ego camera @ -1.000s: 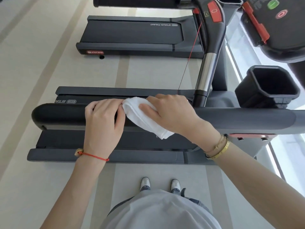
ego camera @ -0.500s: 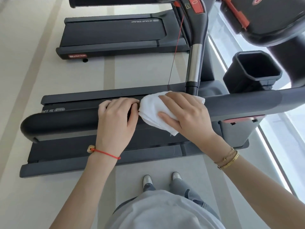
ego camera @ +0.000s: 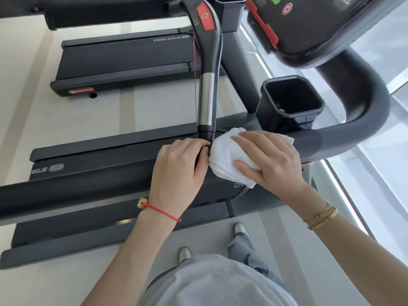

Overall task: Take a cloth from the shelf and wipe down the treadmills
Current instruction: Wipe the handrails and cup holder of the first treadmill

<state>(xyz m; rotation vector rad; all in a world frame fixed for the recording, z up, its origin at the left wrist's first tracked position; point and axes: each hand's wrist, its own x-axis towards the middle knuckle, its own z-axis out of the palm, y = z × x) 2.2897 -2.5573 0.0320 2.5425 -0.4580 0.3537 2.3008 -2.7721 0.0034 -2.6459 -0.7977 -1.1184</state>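
A dark grey treadmill handrail [ego camera: 77,195] runs across the middle of the head view. My right hand [ego camera: 267,160] presses a folded white cloth [ego camera: 223,157] onto the rail where it meets the curved grey front bar [ego camera: 344,138]. My left hand [ego camera: 178,173] is wrapped over the rail right beside the cloth, its fingertips touching the cloth's left edge. The treadmill deck [ego camera: 99,164] lies below the rail. A second treadmill [ego camera: 123,62] stands further away.
A black and silver upright grip with a red button [ego camera: 207,69] rises just above my left fingers. A black cup holder [ego camera: 291,102] and the console [ego camera: 309,25] sit to the upper right. A window edge runs along the right. My shoes [ego camera: 240,230] stand on pale floor.
Both hands and the cloth have slid to the right along the handrail, from its middle to the junction with the upright grip and curved front bar.
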